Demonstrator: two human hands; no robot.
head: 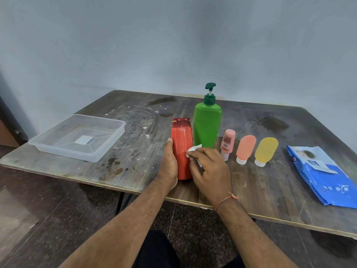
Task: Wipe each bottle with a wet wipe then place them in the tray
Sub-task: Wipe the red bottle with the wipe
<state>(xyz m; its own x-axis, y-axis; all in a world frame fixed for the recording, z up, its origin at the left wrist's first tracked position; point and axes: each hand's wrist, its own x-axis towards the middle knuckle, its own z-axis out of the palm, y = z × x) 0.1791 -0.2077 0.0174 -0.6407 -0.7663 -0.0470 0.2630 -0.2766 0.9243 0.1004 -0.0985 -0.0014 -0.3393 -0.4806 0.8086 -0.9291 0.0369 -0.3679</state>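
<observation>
Five bottles stand in a loose row across the middle of the table [260, 190], none in the tray [108, 151] yet, so this looks like the first one being wiped. Red bottle [181, 151] sits upright close to the near edge, cap up, with pale streaks on its front. Left hand [170, 163] grips its left side, thumb pointing up along the body, probably to stop it twisting or tipping under the rubbing. Right hand [210, 171] pinches a bunched white wet wipe [194, 149] and presses it against the bottle's right front face, mid-height.

Green pump bottle [207, 126] stands just behind the red one, touching or nearly so, cannot tell which. To its right, toward the right edge: a small pink tube with a label [228, 142], a peach tube [245, 147] and a yellow tube [265, 149], all standing on their white caps, near each other but apart. Presumably lined up there as the queue.

Clear plastic tray lies at the near left corner, well apart from the bottles, nothing in it. Blue wipe pack [324, 175] lies flat by the near right edge, flap peeled partly open, handy for the right hand to pull another wipe.

Judgement: wiping step in progress on bottle one; four untouched bottles left. Next move likely needs turning the red bottle to reach its back before carrying it left to the tray.
</observation>
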